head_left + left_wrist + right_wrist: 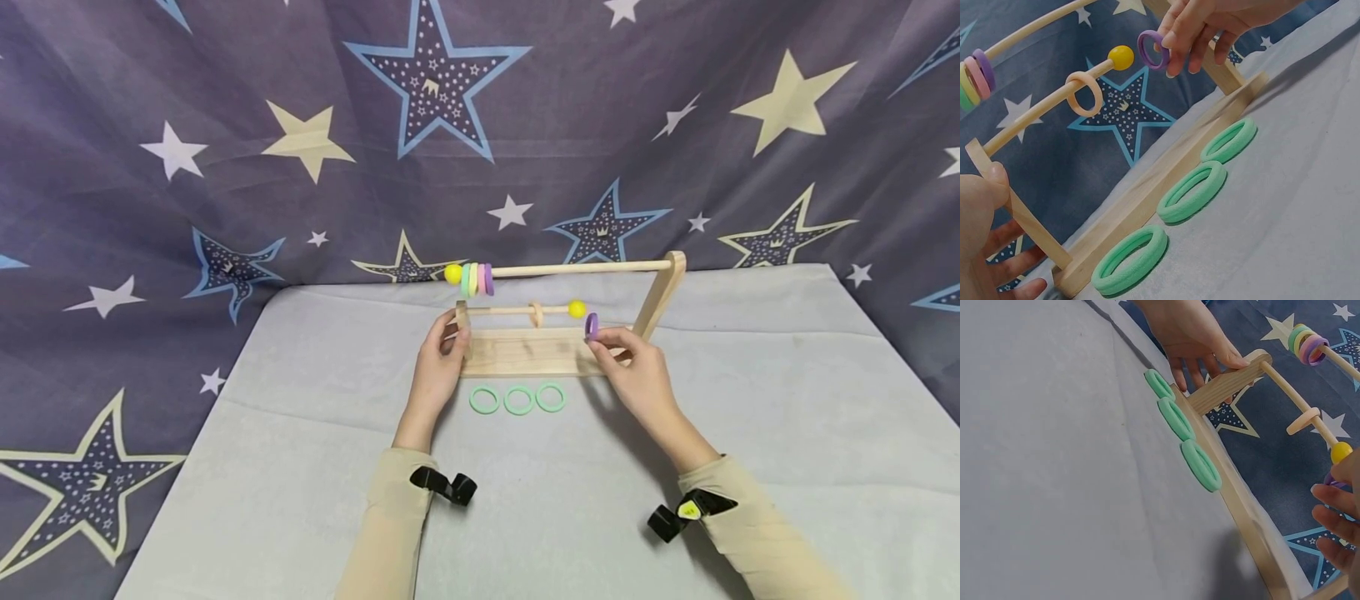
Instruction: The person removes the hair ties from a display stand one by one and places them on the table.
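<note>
Purple ring [593, 326] held upright, its hole facing the horizontal rod [498, 311]

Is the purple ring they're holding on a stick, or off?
Off the lower stick: the right hand pinches the purple ring beyond the yellow ball at its end, with a gap between.

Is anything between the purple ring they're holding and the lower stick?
Yes: the yellow ball on the tip of the lower wooden rod. Nothing visible stands between that ball and the purple ring in the right hand; the peach ring hangs farther along.
</note>
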{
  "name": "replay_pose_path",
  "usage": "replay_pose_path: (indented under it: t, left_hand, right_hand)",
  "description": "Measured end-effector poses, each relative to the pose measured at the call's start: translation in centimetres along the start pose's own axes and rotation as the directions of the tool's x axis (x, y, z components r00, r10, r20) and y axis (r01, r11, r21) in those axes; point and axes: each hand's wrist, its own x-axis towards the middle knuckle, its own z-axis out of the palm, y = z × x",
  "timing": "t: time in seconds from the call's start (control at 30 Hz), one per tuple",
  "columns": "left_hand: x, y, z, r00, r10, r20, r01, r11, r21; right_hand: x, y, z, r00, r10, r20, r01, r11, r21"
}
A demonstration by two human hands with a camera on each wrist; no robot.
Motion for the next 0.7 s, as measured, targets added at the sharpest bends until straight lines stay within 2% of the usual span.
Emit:
replay_pose_path:
  t: [0.47, 0.63, 0.7]
  left_hand:
    - [0.1, 0.0, -0.1, 1.000, 0.002, 0.002, -0.002, 1.000, -0.013]
    - [0.0, 0.0, -0.1, 1.000, 0.007, 0.005, -0.006, 1.000, -0.025]
    - [-0.3, 0.9, -0.2, 1.000, 0.000, 0.010, 0.000, 1.000, -0.024]
  right_hand:
    - [-0.5, 0.0, -1.0, 0.994, 0.025, 0.103, -0.017, 0.997, -0.076]
    - [-0.8, 0.2, -1.4, 0.988, -0.009, 0.156, 0.025, 0.995, -0.101]
    - [-0.8, 0.4, -1.6, 0.983, -0.032, 0.180, 0.053, 0.992, -0.115]
